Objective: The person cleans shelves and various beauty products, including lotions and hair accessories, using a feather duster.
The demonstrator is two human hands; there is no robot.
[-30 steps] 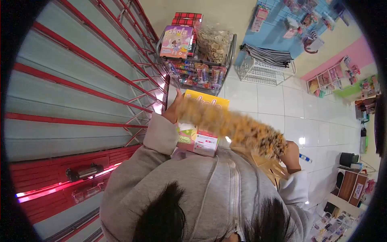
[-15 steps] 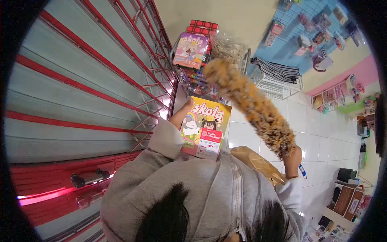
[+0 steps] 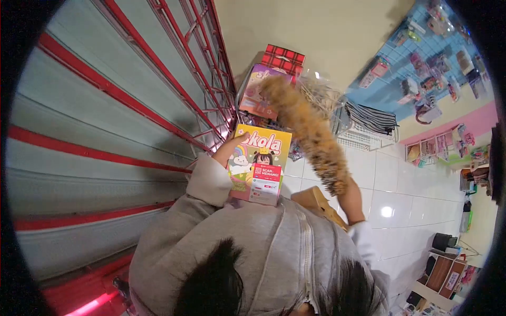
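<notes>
A yellow and green Skola notebook pack (image 3: pixel 243 167), with a cartoon girl, a rainbow and a red-and-white promo label on its front, leans against my chest. My left hand (image 3: pixel 230 149) grips its left edge, thumb over the top corner. On the right, my right hand (image 3: pixel 350 201) is closed round the lower end of a fluffy brown-orange duster (image 3: pixel 311 134); the fingers are partly hidden by the fibres. The duster's blurred tip overlaps a purple Skola pack (image 3: pixel 259 102) standing on the display rack ahead.
Red plaid boxes (image 3: pixel 283 59) and a plastic bag of pale strips (image 3: pixel 320 95) stand behind the purple pack. A red metal gate (image 3: pixel 105 87) runs along my left. A brown paper bag (image 3: pixel 316 203) lies by my right side. White wire baskets (image 3: pixel 363 134) stand farther right.
The duster and my right hand have moved left, the duster's tip now over the purple pack. The view has shifted slightly; my left hand still holds the notebook pack.
</notes>
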